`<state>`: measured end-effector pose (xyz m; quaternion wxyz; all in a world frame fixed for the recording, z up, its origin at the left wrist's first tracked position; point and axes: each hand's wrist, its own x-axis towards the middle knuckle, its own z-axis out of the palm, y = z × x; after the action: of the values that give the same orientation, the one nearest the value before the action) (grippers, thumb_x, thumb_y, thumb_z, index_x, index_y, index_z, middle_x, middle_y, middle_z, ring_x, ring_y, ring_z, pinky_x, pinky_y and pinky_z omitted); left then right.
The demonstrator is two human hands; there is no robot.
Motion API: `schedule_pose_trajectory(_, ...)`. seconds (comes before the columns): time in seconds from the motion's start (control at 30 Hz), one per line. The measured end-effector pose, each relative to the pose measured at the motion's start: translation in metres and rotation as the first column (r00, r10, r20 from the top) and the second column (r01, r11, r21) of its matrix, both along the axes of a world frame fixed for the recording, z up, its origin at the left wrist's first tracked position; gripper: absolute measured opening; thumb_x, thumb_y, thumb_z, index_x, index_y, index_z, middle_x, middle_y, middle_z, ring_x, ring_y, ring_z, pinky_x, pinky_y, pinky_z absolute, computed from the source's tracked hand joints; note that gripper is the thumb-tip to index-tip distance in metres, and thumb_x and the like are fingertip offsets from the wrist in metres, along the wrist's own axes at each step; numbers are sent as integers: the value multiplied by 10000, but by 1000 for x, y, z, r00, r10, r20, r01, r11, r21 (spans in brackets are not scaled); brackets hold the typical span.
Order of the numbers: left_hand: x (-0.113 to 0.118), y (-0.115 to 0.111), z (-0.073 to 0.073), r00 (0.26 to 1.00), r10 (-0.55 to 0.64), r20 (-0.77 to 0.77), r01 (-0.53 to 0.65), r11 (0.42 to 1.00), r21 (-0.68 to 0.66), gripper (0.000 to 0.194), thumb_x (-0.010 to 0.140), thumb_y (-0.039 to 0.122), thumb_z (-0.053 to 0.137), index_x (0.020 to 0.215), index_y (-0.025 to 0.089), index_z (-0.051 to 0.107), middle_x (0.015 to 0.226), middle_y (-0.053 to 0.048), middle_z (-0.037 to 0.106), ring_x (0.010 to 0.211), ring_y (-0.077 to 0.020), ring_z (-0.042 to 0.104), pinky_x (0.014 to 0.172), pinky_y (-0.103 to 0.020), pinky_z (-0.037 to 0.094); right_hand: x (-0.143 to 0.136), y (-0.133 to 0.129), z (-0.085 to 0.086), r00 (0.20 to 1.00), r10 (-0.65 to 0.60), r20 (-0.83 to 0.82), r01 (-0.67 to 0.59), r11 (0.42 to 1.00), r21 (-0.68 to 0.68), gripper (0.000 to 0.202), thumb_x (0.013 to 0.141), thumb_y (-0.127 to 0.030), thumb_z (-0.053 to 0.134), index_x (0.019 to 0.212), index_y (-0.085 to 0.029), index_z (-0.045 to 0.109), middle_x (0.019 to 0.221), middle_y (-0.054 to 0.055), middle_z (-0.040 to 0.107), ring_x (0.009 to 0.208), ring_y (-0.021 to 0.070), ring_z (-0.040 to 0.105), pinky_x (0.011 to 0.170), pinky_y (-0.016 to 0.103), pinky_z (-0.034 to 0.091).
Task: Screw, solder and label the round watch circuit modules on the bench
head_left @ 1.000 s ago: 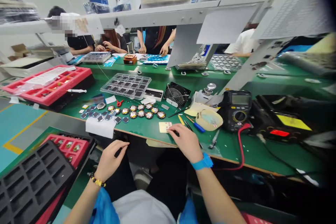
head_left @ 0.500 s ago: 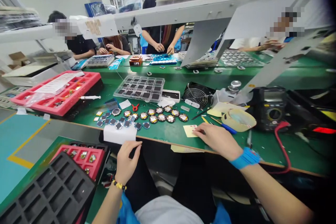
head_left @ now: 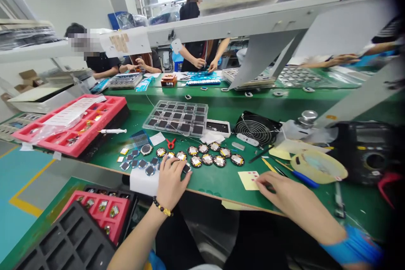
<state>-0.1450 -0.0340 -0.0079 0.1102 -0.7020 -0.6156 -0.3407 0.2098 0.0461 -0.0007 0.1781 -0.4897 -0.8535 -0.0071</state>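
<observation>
My left hand (head_left: pixel 172 179) reaches over the front of the bench, thumb apart and fingers stretched out. Its fingertips are among small square modules (head_left: pixel 149 170) with dark faces, and one dark module (head_left: pixel 186 168) shows between thumb and fingers. My right hand (head_left: pixel 284 196) has its fingers drawn together at the right edge of a small yellow sheet (head_left: pixel 247 180) with red dots. Whatever is in that pinch is too small to make out. Beyond the hands lie several round black-rimmed pieces (head_left: pixel 219 160) with pale centres. A white pad (head_left: pixel 144 181) hangs at the bench edge beside my left wrist.
A clear compartment box (head_left: pixel 177 116), red pliers (head_left: pixel 171 143) and a black fan (head_left: pixel 256 128) are behind the pieces. A red foam tray (head_left: pixel 72 147) is at left, a multimeter (head_left: pixel 363 152) at right. Co-workers sit or stand across the bench.
My left hand has moved forward and right from the bench edge to the square modules, its fingers spreading. My right hand stays by the yellow sheet. The head view has shifted.
</observation>
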Motion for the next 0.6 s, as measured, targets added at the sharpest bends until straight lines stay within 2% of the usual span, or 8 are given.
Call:
schedule_pose_trajectory(0.1,-5,1,-2,999,-50,15,49,999,22,277,959,236,733,1228,217,669,1083,-48,801,1070,-267,715,1181,-625,478,-2,-2,4,1000,-15,11,15,998,-67,354,1008,-441,461,872,-242,721,974,35,787,744,221,758,647,338,552)
schedule_pose_trajectory(0.27,-12,1,-9,988,-145,51,142,989,51,260,1010,208,666,1268,213,635,1124,-48,803,998,-212,771,1193,-565,509,-4,-4,13,993,-85,-86,68,981,-182,278,954,-429,525,870,-245,716,939,26,813,753,217,786,658,315,575)
schedule_pose_trajectory(0.43,-17,2,-3,980,-188,61,184,980,76,395,982,241,719,1359,225,602,1152,-62,787,1057,-234,762,1150,-523,560,-6,-5,21,970,-169,-177,114,952,-285,227,939,-412,573,904,-248,726,889,26,821,818,235,804,696,309,591)
schedule_pose_trajectory(0.5,-12,0,2,978,-178,113,168,982,91,482,964,256,749,1413,241,576,1137,-63,779,1065,-242,751,1132,-514,569,-5,-6,21,956,-187,-226,113,946,-305,209,941,-395,585,912,-245,729,889,26,820,827,231,800,722,311,595)
schedule_pose_trajectory(0.6,13,-5,5,966,-186,181,173,981,88,559,954,278,766,1467,259,544,1142,-73,761,1121,-251,726,1063,-452,604,-5,-9,18,932,-186,-311,94,953,-288,206,958,-385,603,922,-235,740,889,24,805,796,203,773,719,298,584)
